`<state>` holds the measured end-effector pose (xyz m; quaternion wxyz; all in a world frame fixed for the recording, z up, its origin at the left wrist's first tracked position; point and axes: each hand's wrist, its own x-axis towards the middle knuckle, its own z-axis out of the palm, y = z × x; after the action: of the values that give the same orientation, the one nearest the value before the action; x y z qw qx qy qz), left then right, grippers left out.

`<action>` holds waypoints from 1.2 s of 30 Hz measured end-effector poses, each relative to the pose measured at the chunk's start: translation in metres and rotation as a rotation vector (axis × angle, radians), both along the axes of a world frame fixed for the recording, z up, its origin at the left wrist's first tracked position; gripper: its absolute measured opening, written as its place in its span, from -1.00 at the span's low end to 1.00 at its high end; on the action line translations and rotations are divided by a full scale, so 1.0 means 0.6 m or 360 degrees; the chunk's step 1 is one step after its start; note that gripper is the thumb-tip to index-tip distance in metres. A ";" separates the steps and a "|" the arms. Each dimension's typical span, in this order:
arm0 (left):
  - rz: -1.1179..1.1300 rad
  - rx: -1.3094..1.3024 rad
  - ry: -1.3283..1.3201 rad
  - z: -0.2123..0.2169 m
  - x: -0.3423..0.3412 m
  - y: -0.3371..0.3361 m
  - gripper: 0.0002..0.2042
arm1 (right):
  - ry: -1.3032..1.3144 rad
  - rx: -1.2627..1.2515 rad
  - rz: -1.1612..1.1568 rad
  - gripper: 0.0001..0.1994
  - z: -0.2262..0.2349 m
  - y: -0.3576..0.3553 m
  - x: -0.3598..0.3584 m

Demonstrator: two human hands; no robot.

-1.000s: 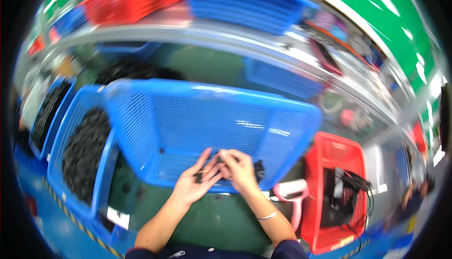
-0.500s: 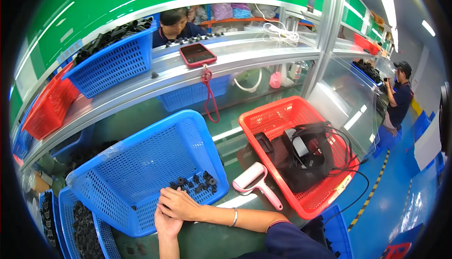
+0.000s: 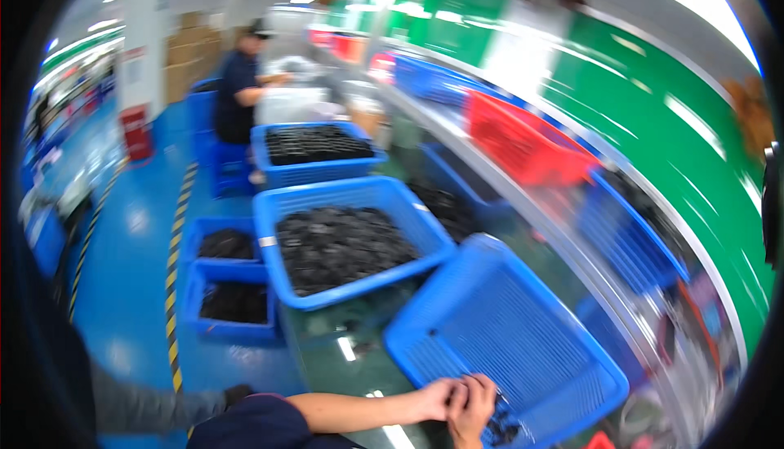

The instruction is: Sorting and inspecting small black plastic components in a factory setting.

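Observation:
My left hand (image 3: 437,400) and my right hand (image 3: 474,406) meet at the near edge of a tilted blue basket (image 3: 523,326). Their fingers are curled and pressed together. Whatever is between the fingers, if anything, is hidden and smeared by motion. A small pile of black parts (image 3: 503,426) lies in the basket's near corner, right beside my right hand. Much of the basket's ribbed bottom shows bare.
On the table's left, a blue basket (image 3: 265,265) is heaped with dark parts, and another blue basket (image 3: 318,173) stands behind it. Two blue bins (image 3: 237,331) sit lower down. A red basket (image 3: 523,143) is on the metal shelf. A co-worker (image 3: 237,94) is beyond.
The view has swung far to the left, bringing the filled baskets and the floor aisle into sight. My hands remain together by the blue basket's parts.

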<state>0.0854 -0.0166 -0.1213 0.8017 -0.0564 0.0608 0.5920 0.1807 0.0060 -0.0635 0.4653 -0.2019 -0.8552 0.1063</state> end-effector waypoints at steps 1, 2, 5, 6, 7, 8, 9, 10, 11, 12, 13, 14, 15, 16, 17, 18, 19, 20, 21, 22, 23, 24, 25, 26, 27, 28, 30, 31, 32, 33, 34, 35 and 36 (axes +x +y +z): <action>0.0097 -0.0481 0.0219 0.030 0.013 0.000 -0.83 | 0.0086 0.0129 -0.0016 -0.85 0.003 -0.005 0.001; 0.0094 -0.0293 -0.0012 -0.038 0.000 0.024 -0.81 | 0.0018 -0.0145 0.0050 -0.80 0.033 -0.037 -0.006; 0.0060 -0.0168 -0.0359 -0.063 -0.007 0.039 -0.74 | 0.0140 -0.0111 -0.0005 -0.80 0.045 -0.038 -0.013; -0.0048 -0.0206 -0.0398 -0.020 -0.016 0.013 -0.70 | 0.0152 -0.0063 -0.0076 -0.80 0.046 -0.028 -0.006; -0.0015 -0.0106 -0.0413 -0.034 -0.023 0.012 -0.72 | 0.0178 -0.0020 -0.0090 -0.79 0.051 -0.030 -0.009; 0.0048 -0.0186 -0.0373 -0.004 -0.023 -0.002 -0.73 | 0.0210 -0.0024 -0.0131 -0.80 0.060 -0.031 -0.006; 0.0098 -0.0266 -0.0339 0.038 -0.032 -0.015 -0.73 | 0.0189 -0.0006 -0.0217 -0.81 0.064 -0.025 0.001; 0.0145 -0.0306 -0.0327 0.052 -0.044 -0.026 -0.73 | 0.0193 -0.0108 -0.0247 -0.82 0.078 -0.031 -0.001; 0.0177 -0.0334 -0.0306 0.066 -0.055 -0.030 -0.73 | 0.0205 -0.0195 -0.0292 -0.83 0.091 -0.034 0.001; 0.0202 -0.0331 -0.0331 0.087 -0.065 -0.038 -0.72 | 0.0115 -0.0314 -0.0294 -0.84 0.090 -0.033 0.007; 0.0210 -0.0261 -0.0377 0.093 -0.071 -0.038 -0.72 | 0.0025 -0.0435 -0.0294 -0.85 0.089 -0.031 0.014; 0.0229 -0.0230 -0.0408 0.101 -0.078 -0.040 -0.71 | -0.0068 -0.0565 -0.0290 -0.86 0.084 -0.030 0.021; 0.0248 -0.0197 -0.0438 0.113 -0.087 -0.042 -0.71 | -0.0195 -0.0442 -0.0184 -0.87 0.069 -0.028 0.027; 0.0258 -0.0126 -0.0393 0.124 -0.096 -0.048 -0.71 | -0.0300 -0.0343 -0.0103 -0.86 0.059 -0.032 0.037; 0.0286 -0.0089 -0.0363 0.140 -0.105 -0.054 -0.71 | -0.0407 -0.0252 -0.0028 -0.84 0.055 -0.043 0.042; 0.0315 -0.0092 -0.0342 0.162 -0.118 -0.063 -0.72 | -0.0505 -0.0074 -0.0116 -0.76 0.048 -0.056 0.048; 0.0361 -0.0104 -0.0326 0.182 -0.133 -0.078 -0.73 | -0.0625 -0.0226 -0.0167 -0.70 0.043 -0.074 0.053; 0.0439 -0.0112 -0.0302 0.197 -0.150 -0.091 -0.74 | -0.0735 -0.0287 -0.0183 -0.68 0.035 -0.091 0.060; 0.0526 -0.0112 -0.0257 0.218 -0.172 -0.107 -0.75 | -0.0826 -0.0343 -0.0188 -0.67 0.028 -0.105 0.063; 0.0617 -0.0046 -0.0167 0.240 -0.195 -0.127 -0.76 | -0.0864 -0.0406 -0.0182 -0.66 0.018 -0.117 0.067; 0.0704 0.0025 -0.0079 0.258 -0.220 -0.145 -0.78 | -0.0875 -0.0380 -0.0152 -0.68 0.009 -0.124 0.071; 0.0869 0.0053 0.0079 0.268 -0.246 -0.156 -0.78 | -0.0901 -0.0397 -0.0167 -0.70 0.002 -0.129 0.074; 0.1049 0.0070 0.0248 0.278 -0.276 -0.165 -0.79 | -0.0927 -0.0423 -0.0161 -0.72 -0.005 -0.130 0.072; 0.1209 0.0129 0.0503 0.277 -0.308 -0.171 -0.78 | -0.0892 -0.0451 -0.0183 -0.74 -0.012 -0.132 0.075; 0.1385 0.0187 0.0773 0.276 -0.345 -0.181 -0.76 | -0.0850 -0.0475 -0.0181 -0.76 -0.016 -0.133 0.074; 0.1506 0.0160 0.1085 0.278 -0.380 -0.185 -0.77 | -0.0808 -0.0494 -0.0197 -0.77 -0.019 -0.132 0.074; 0.1668 -0.0024 0.1813 0.284 -0.443 -0.184 -0.77 | -0.0754 -0.0526 -0.0212 -0.79 -0.019 -0.126 0.076; 0.1709 -0.0195 0.2232 0.288 -0.470 -0.188 -0.75 | -0.0727 -0.0546 -0.0205 -0.79 -0.019 -0.124 0.076; 0.1669 -0.0224 0.2621 0.280 -0.503 -0.187 -0.71 | -0.0726 -0.0555 -0.0239 -0.78 -0.022 -0.123 0.075; 0.1605 -0.0244 0.3009 0.277 -0.523 -0.184 -0.66 | -0.0707 -0.0642 -0.0265 -0.80 -0.020 -0.123 0.073; 0.1327 -0.0360 0.3130 0.273 -0.536 -0.183 -0.57 | -0.0685 -0.0729 -0.0293 -0.82 -0.015 -0.124 0.068; 0.1288 -0.0696 0.3657 0.252 -0.551 -0.182 -0.53 | -0.0664 -0.0824 -0.0312 -0.84 -0.016 -0.127 0.067; 0.1333 -0.0780 0.3826 0.248 -0.541 -0.174 -0.53 | -0.0560 -0.0404 -0.0285 -0.85 -0.033 -0.116 0.067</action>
<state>-0.2392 -0.1210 0.0277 -0.0313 0.3483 0.8222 0.4491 0.2208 -0.0637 -0.0836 0.2875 -0.3492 -0.8817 0.1343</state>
